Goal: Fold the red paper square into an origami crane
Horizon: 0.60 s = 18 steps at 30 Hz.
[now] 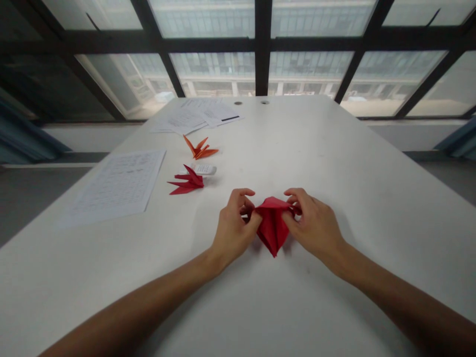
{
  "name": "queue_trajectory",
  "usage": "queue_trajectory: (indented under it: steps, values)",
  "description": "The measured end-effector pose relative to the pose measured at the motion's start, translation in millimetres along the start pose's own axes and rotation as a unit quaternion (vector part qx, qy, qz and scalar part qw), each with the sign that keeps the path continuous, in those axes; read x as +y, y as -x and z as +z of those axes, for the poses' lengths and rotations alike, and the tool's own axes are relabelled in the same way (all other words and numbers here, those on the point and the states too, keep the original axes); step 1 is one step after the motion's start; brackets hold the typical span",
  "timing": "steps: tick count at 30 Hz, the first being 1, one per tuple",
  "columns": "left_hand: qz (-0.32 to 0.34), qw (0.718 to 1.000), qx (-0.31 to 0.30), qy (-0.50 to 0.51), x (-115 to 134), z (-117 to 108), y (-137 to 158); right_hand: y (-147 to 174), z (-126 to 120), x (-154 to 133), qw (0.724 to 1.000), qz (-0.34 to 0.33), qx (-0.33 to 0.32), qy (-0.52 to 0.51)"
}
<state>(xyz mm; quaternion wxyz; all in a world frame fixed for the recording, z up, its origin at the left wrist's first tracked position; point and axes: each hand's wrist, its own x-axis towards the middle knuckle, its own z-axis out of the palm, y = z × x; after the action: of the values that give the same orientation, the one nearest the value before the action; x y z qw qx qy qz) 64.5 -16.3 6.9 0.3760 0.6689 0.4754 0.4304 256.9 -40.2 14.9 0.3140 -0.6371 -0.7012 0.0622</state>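
A red sheet of origami paper (274,225), partly folded, is held between both hands over the white table. It has a pointed lower corner toward me and its middle bulges open along a vertical crease. My left hand (240,223) pinches its left side between thumb and fingers. On the right side, my right hand (310,220) grips the paper the same way, with the thumb on the near face. Fingertips behind the paper are partly hidden. Left of my hands lie a red folded paper crane (189,182) and, farther back, an orange paper crane (201,149).
A small white packet or eraser (203,169) lies behind the red crane. One printed sheet (119,183) rests on the table's left side, and several more papers (197,115) overlap at the far left. Two round holes are near the table's far edge (290,97), before large windows.
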Motion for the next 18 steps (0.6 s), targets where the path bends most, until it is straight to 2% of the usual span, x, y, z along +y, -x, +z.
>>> queue_trajectory:
  steps: [3, 5, 7, 9, 11, 16, 18]
  values:
    - [-0.018, 0.999, -0.016, 0.026, 1, 1, 1, 2, 3, -3, 1.0, -0.005, -0.007, 0.012]
    - [-0.031, 0.998, -0.014, 0.049, -1, 1, 0, 2, 7, -1, 1.0, 0.012, -0.017, -0.021]
    - [-0.059, 0.995, -0.003, 0.086, -3, 2, -2, 1, 11, 3, 0.997, 0.03, 0.002, -0.072]
    - [-0.097, 0.986, 0.003, 0.133, -6, 2, -4, -1, 14, 8, 0.993, 0.029, 0.052, -0.098]
    - [-0.124, 0.978, 0.002, 0.168, -7, 3, -6, -2, 15, 11, 0.992, 0.016, 0.078, -0.099]
    - [-0.115, 0.977, -0.019, 0.177, -8, 6, -4, -1, 11, 8, 0.998, -0.044, 0.042, -0.029]
    - [-0.112, 0.979, -0.023, 0.169, -8, 6, -3, -1, 9, 8, 0.997, -0.061, 0.038, -0.031]
